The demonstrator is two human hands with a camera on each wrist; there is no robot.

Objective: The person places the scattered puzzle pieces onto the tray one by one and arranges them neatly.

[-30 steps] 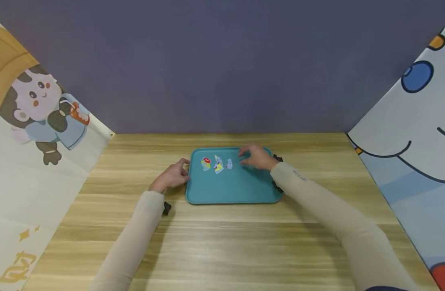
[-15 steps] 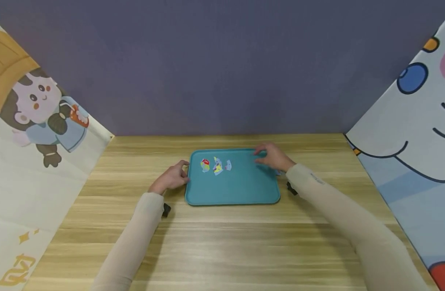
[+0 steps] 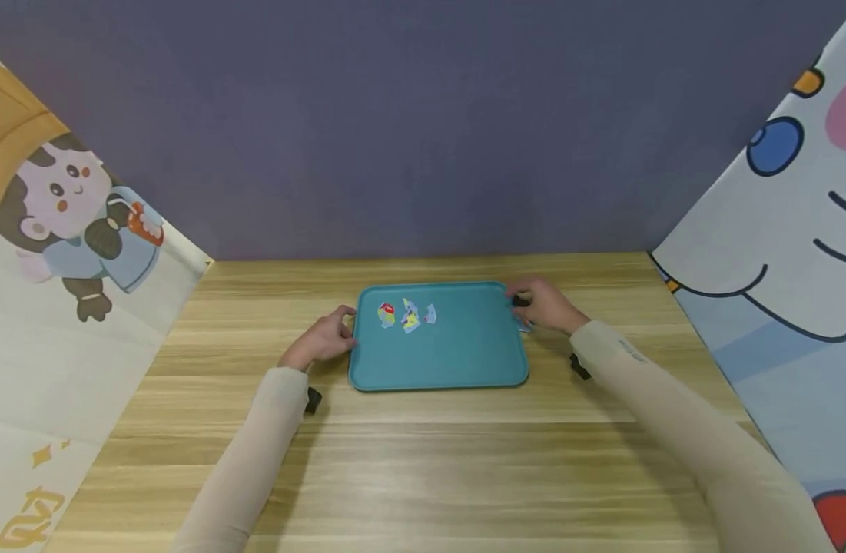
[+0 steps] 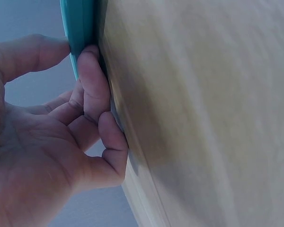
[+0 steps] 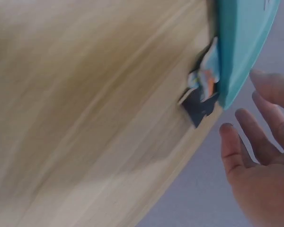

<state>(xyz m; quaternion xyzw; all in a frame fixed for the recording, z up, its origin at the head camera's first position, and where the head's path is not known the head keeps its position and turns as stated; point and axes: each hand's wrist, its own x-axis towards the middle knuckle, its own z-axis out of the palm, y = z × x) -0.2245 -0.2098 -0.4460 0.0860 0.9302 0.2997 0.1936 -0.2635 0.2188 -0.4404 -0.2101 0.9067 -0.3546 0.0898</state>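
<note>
By the left hand [image 3: 317, 339], the left rim of the tray [image 3: 439, 361] is pinched. Bright pieces [image 3: 412, 318] are scattered on its left half. The right hand's [image 3: 549, 306] fingers are parted; beneath the right rim, a dark piece [image 5: 197, 107] and patterned piece [image 5: 208, 79] are revealed clearly only by the right wrist view.

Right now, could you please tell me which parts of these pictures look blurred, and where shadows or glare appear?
Head view: mostly clear, soft shadows beside the left sleeve and right sleeve, pale sheen on the table; left wrist view: bluish tint, soft table grain, a shadow beside the left hand; right wrist view: blurred table grain, slightly hazy right hand, a broad dim shadow across the table.
</note>
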